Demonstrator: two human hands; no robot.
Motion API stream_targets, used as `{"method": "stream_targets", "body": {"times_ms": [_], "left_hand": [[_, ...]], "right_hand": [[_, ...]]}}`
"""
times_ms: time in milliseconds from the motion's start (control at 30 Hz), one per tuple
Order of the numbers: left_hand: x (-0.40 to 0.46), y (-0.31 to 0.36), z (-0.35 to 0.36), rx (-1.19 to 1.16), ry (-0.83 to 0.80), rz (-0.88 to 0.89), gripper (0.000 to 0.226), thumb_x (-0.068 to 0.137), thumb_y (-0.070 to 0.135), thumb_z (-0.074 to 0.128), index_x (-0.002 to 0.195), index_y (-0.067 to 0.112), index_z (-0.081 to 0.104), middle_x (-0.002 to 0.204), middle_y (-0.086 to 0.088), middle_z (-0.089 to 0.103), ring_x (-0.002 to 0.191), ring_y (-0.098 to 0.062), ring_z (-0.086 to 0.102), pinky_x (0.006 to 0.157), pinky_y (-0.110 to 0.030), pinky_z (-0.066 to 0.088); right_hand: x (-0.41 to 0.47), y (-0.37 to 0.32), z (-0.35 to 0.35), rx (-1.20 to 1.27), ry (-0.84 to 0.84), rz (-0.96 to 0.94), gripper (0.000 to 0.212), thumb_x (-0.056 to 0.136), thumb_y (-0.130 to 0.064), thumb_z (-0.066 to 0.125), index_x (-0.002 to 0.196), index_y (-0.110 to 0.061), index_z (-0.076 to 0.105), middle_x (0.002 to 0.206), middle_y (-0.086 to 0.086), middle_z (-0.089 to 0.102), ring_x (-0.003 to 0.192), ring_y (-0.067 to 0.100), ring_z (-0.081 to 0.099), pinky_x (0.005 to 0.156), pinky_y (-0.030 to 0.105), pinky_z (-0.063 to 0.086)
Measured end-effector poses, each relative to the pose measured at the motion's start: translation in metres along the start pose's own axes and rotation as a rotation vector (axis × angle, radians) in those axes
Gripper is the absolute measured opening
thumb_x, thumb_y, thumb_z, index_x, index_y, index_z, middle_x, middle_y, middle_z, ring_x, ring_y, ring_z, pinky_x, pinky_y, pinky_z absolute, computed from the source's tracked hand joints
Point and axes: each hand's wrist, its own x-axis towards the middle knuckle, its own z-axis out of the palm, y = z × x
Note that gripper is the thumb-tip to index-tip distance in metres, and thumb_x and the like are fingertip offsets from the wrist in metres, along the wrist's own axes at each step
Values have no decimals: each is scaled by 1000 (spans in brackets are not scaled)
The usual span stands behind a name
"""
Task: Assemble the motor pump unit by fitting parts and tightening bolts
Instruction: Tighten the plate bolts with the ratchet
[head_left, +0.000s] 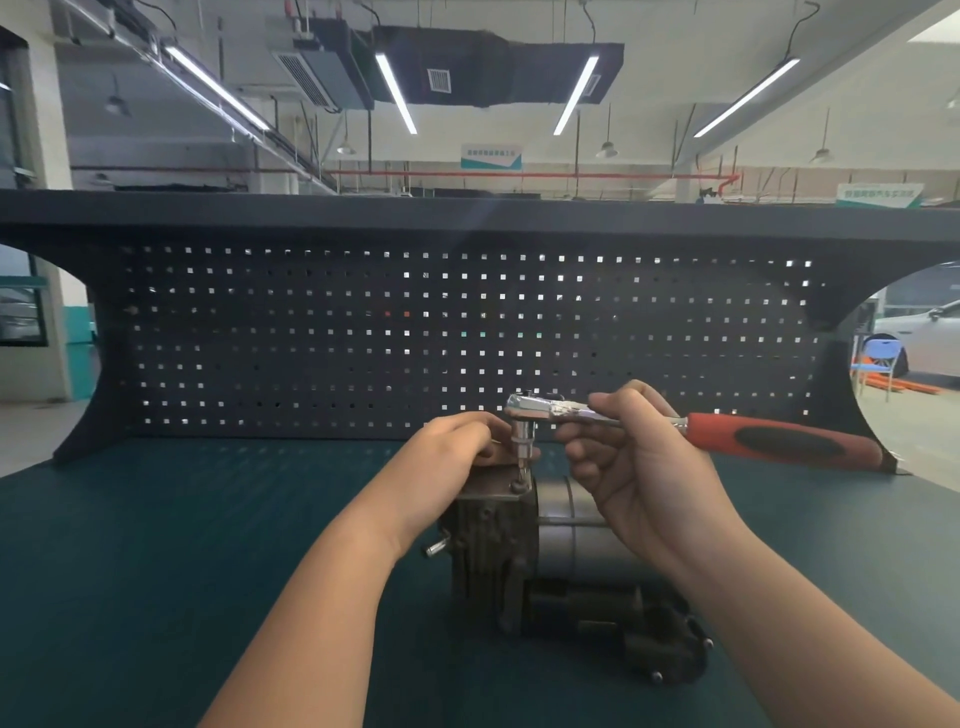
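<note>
The dark motor pump unit (524, 561) stands on the green bench mat, with a grey cylindrical motor body (576, 540) on its right side. My left hand (447, 462) rests on the flat metal plate (493, 488) at the unit's top and holds it down. My right hand (639, 467) grips the chrome shaft of a ratchet wrench (540, 408) with a red and black handle (779, 441). The wrench's socket (521, 441) points straight down onto a bolt (518, 486) at the plate's right corner.
A dark pegboard back panel (467, 332) rises behind the green mat (156, 571), under a dark shelf (467, 213). A short metal nozzle (434, 548) sticks out of the unit's left side. A blue chair (878, 358) and a white car stand far right.
</note>
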Motion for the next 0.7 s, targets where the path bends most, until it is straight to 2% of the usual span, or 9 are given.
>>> {"method": "stream_targets", "body": {"times_ms": [133,267,333,400,500,567,633,700], "left_hand": [[-1,1,-1,-28,-67,11,38,90,1,34,82,17,67,70,14,71,64,2,64,52,-8,43],[-1,1,-1,-25,-87,18,36,88,-1,35,85,13,67,70,14,71,63,3,64,52,-8,43],[-2,1,-2,-11,-92,21,40,89,0,36,81,19,71,71,14,71,63,4,63,50,-7,42],[-1,-1,-3,11,-93,24,38,89,6,42,78,23,74,77,9,73,69,3,65,55,-7,43],[0,-5,-4,15,-121,49,17,81,30,63,89,20,75,90,1,76,82,-5,68,70,-13,49],[1,-8,-4,10,-130,60,36,73,42,79,98,16,73,95,-2,76,90,-11,71,83,-21,53],[2,-9,-3,-16,-121,56,52,65,43,74,105,10,69,100,-6,76,98,-18,71,94,-31,54],[2,-8,-4,-51,-124,60,57,62,40,73,107,7,66,102,-7,75,99,-17,70,92,-29,54]], "right_hand": [[-2,0,1,-39,-62,-50,45,92,-1,50,52,-22,46,60,16,64,45,19,60,41,19,44],[-3,0,1,-75,-85,-80,46,93,-3,50,52,-22,46,61,18,64,45,19,60,41,21,46],[-1,0,0,-69,-62,-72,45,93,-3,50,53,-23,46,62,17,65,46,20,61,42,21,47],[1,2,-3,-46,-27,-52,42,93,-4,50,55,-22,46,63,16,66,47,20,62,42,21,47],[4,4,-6,-18,-2,-24,39,92,-4,51,58,-21,46,63,15,66,48,20,63,44,20,48],[5,4,-7,-12,-23,-16,43,92,-5,52,54,-22,50,63,15,66,49,19,64,44,21,49],[5,2,-8,-20,-64,3,43,93,-6,52,53,-22,52,64,15,67,49,18,64,45,20,49],[5,-1,-8,-23,-101,33,41,92,-7,54,54,-21,54,65,15,67,48,17,63,45,20,48]]}}
